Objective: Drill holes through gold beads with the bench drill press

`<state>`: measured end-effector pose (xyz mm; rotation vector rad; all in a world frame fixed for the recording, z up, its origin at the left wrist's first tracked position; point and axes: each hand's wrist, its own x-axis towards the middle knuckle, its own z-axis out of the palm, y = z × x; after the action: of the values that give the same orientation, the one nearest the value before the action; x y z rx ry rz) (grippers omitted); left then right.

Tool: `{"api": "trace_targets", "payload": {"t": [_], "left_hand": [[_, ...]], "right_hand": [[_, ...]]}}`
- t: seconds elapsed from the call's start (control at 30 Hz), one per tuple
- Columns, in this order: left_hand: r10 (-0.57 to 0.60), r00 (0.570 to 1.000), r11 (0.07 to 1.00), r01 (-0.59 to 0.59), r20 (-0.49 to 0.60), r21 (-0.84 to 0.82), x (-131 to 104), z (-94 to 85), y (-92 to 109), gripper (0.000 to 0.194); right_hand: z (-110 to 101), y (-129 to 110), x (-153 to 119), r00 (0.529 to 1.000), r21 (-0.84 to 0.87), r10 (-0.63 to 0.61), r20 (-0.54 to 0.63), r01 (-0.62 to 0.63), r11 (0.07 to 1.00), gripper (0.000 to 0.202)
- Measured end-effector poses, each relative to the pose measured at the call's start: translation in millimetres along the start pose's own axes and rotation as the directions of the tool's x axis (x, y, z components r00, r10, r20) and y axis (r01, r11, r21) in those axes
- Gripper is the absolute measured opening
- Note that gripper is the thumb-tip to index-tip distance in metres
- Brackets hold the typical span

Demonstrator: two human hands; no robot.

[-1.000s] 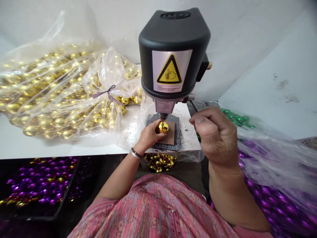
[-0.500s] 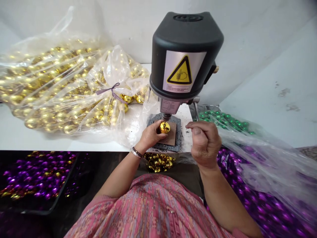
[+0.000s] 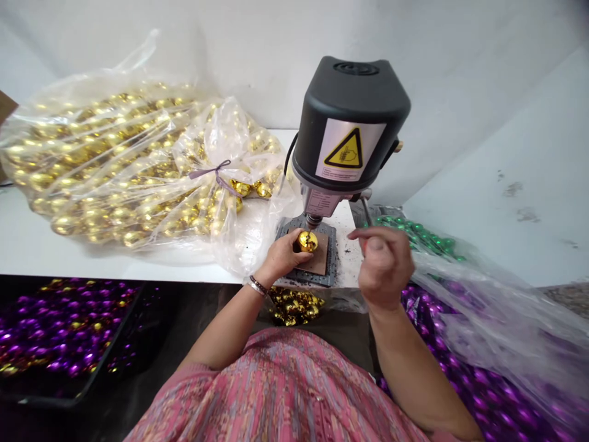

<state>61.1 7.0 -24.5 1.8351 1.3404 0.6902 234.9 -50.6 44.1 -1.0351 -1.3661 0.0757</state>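
A shiny gold ball ornament (image 3: 307, 241) is pinched between the thumb and fingers of my left hand (image 3: 283, 255). It rests over a brown square board (image 3: 319, 261) on the grey base of a small black drill press (image 3: 356, 92). The drill chuck (image 3: 314, 220) is just above the ball; whether the bit touches it I cannot tell. My right hand (image 3: 386, 264) is closed around the end of the press's metal lever (image 3: 367, 212), its grip mostly hidden by my fingers.
On the white table (image 3: 184, 261) at left lies a big clear bag of gold balls (image 3: 115, 178), tied with a purple ribbon. Bags of green balls (image 3: 418, 236) and purple balls (image 3: 460, 362) are at right. Below stand a crate of purple balls (image 3: 59, 331) and several gold balls (image 3: 294, 305). Dark shavings surround the base.
The camera view has shifted, so the press appears lower and further right. The gold ball looks slightly turned in my left hand. My right hand stays at the lever.
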Motion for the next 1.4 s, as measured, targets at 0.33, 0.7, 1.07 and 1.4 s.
{"api": "trace_targets", "payload": {"t": [0.33, 0.7, 1.07, 1.4], "left_hand": [[0.19, 0.981, 0.981, -0.188, 0.041, -0.05, -34, -15.9, -15, 0.065], [0.075, 0.988, 0.995, -0.083, -0.136, -0.049, -19, -70.4, -27, 0.042], [-0.164, 0.905, 0.682, 0.392, -0.393, 0.618, 71, -122.7, -62, 0.048], [-0.298, 0.894, 0.727, 0.44, -0.334, 0.527, 53, -132.9, -66, 0.054]], "right_hand": [[6, -37, 67, 0.957, 0.149, 0.281, -0.076, -0.268, 0.952, 0.043], [5, -40, 58, 0.952, 0.104, 0.293, -0.088, -0.283, 0.953, 0.037], [3, -35, 48, 0.946, 0.139, 0.312, -0.083, -0.299, 0.944, 0.03], [5, -28, 39, 0.95, 0.102, 0.287, -0.123, -0.276, 0.956, 0.026]]}}
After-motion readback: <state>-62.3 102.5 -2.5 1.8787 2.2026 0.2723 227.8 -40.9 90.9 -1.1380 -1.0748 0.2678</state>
